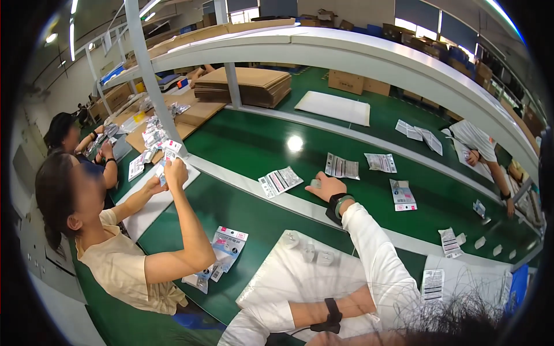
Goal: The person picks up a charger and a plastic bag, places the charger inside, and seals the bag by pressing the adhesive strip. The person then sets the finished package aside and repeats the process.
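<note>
My right hand [328, 187], with a dark watch and a green bangle at its wrist, reaches out over the pale rail along the green conveyor belt [254, 135]. Its fingers are closed on a small clear plastic piece [315, 183]. Silver printed pouches lie around it: one pouch [280, 182] to the left, another pouch [341, 166] just beyond. My left hand [359, 302], a black strap at its wrist, lies over the white pad [271, 271]; my right sleeve hides its fingers. Several clear plastic pieces [309, 251] sit at the pad's far edge.
At left, a person [115, 248] in a cream top handles a pouch. Blue-and-white pouches [229, 248] lie between us. Metal posts [151, 75] carry a white shelf [346, 49] above the belt. Flat cardboard [242, 86] is stacked beyond. Another person's arm [496, 173] reaches in at right.
</note>
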### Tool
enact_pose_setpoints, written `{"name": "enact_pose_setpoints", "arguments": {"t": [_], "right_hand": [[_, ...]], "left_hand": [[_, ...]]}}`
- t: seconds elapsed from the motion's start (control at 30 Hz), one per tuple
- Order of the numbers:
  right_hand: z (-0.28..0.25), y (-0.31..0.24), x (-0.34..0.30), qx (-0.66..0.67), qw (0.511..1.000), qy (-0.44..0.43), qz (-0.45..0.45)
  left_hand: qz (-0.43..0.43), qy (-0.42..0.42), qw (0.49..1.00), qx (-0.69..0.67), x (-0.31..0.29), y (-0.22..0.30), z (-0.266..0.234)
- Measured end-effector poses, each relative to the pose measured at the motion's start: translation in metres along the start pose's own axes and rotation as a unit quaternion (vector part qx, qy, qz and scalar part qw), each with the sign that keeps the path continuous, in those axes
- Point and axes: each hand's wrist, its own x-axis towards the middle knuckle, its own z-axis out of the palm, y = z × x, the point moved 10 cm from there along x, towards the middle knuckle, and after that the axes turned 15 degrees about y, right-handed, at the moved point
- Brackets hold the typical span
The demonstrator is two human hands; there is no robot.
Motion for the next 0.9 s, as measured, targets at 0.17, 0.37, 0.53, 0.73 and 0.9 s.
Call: {"name": "enact_pose_setpoints", "arguments": {"t": [0.17,0.37,0.53,0.73,0.9], "right_hand": [[-0.059,0.010,-0.038,0.145,0.983,0.028,-0.105],[-0.199,0.006,-0.175,0.221,0.948,0.117,-0.199],[-0.259,0.037,-0.287,0.201,0.942,0.197,-0.185],[-0.283,0.067,-0.363,0.134,0.940,0.268,-0.162],[-0.263,0.101,-0.388,0.146,0.946,0.286,-0.047]], "left_hand": [[0.053,-0.399,0.901,0.164,-0.060,-0.008,0.051],[0.049,-0.330,0.934,0.126,-0.053,-0.020,0.039],[0.081,-0.386,0.906,0.154,-0.043,-0.006,0.050],[0.084,-0.386,0.870,0.296,-0.022,0.002,0.061],[-0.037,-0.341,0.920,0.189,-0.034,-0.024,0.053]]}}
